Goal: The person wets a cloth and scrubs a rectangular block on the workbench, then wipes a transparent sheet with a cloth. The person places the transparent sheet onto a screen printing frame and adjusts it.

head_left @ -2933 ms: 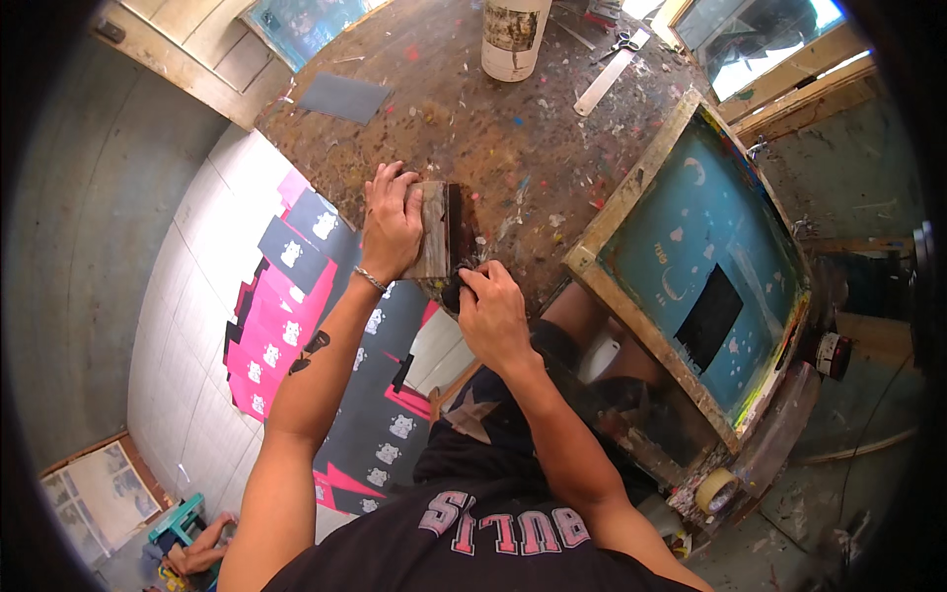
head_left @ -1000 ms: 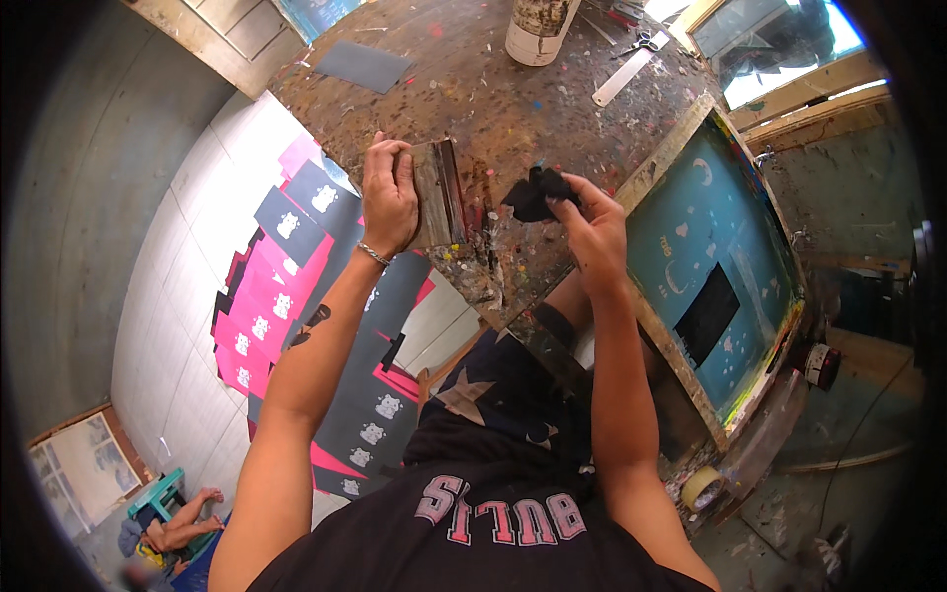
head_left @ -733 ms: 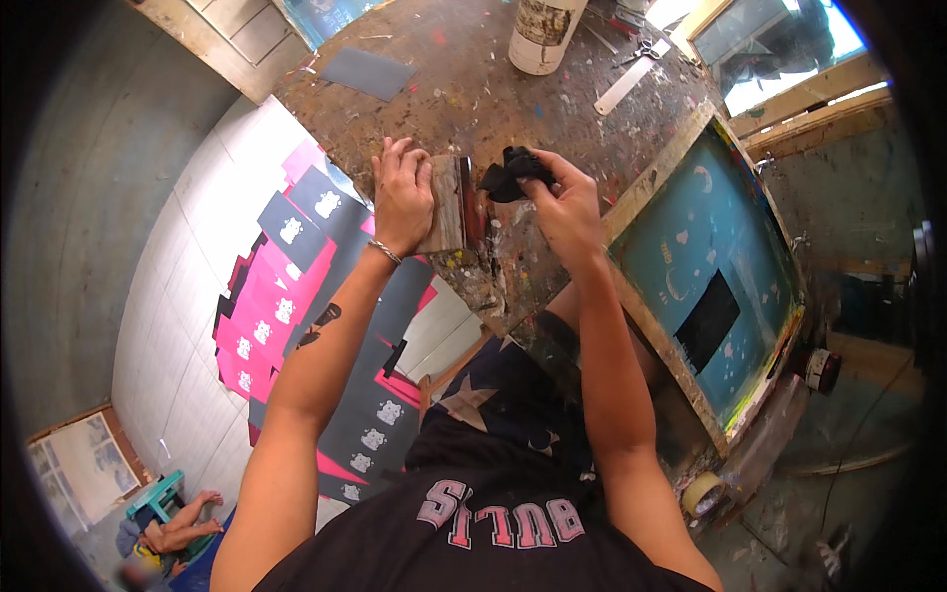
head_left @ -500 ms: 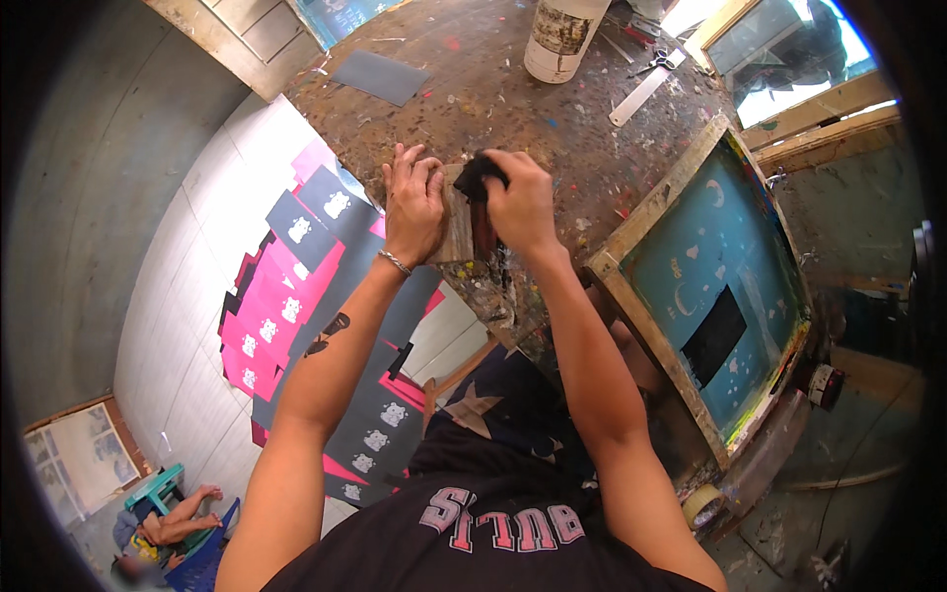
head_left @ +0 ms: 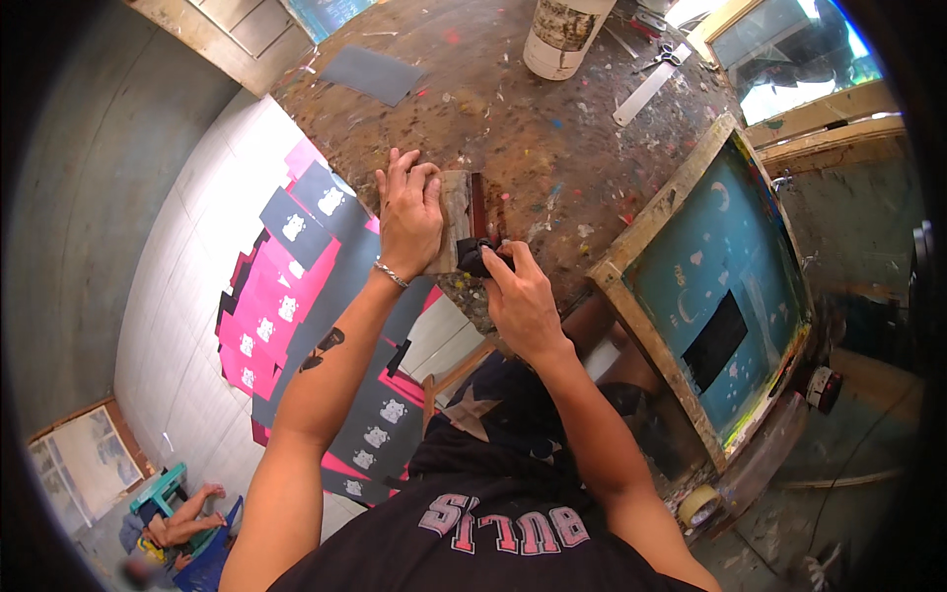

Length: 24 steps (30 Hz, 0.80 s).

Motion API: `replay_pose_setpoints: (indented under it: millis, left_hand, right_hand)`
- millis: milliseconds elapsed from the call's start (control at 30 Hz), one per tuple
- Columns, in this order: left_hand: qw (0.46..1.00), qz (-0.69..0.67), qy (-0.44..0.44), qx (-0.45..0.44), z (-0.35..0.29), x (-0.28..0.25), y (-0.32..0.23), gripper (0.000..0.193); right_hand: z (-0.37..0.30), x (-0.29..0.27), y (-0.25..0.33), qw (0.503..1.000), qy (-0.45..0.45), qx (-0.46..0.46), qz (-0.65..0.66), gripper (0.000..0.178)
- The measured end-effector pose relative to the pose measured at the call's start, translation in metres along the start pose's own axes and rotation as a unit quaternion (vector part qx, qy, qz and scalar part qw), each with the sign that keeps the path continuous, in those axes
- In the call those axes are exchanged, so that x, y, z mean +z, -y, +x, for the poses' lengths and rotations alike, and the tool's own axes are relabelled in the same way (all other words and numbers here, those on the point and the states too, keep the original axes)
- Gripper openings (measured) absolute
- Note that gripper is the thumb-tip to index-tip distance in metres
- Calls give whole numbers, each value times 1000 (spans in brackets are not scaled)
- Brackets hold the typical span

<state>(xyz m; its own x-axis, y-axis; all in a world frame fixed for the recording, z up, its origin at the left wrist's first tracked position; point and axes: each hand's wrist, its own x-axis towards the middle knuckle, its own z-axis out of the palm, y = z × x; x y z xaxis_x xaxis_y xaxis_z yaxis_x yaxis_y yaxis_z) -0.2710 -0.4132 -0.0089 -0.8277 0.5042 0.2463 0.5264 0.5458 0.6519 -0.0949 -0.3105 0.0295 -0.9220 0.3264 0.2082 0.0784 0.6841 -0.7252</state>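
A wooden-handled squeegee (head_left: 455,212) with a dark red-brown blade edge lies on the paint-stained table (head_left: 464,118), near its front edge. My left hand (head_left: 409,217) rests on the wood from the left and holds it, fingers bent along its far part. With my right hand (head_left: 523,296) I pinch a bunched black cloth (head_left: 477,255) against the near end of the blade. Part of the cloth is hidden by my fingers, and the squeegee's left side lies under my left hand.
To the right leans a wood-framed printing screen (head_left: 715,227) with blue mesh. A stained white bucket (head_left: 562,44), scissors (head_left: 667,57), a ruler (head_left: 646,91) and a dark sheet (head_left: 373,74) are on the table. Printed pink and grey sheets (head_left: 271,301) cover floor at left; a person (head_left: 178,528) sits lower left.
My right hand has moved the black cloth toward me along the blade, from the far end to the near end. My left hand stays on the squeegee.
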Motion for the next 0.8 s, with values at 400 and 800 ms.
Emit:
replay_pose_setpoints:
  millis: [400,800]
  left_hand:
    - [1000,-11,1,24,2,-2,1,25]
    - [1000,15,-10,17,2,-1,0,25]
  right_hand:
    - [60,13,-22,996,-80,-25,-10,24]
    - [115,-22,-35,994,-102,22,21,27]
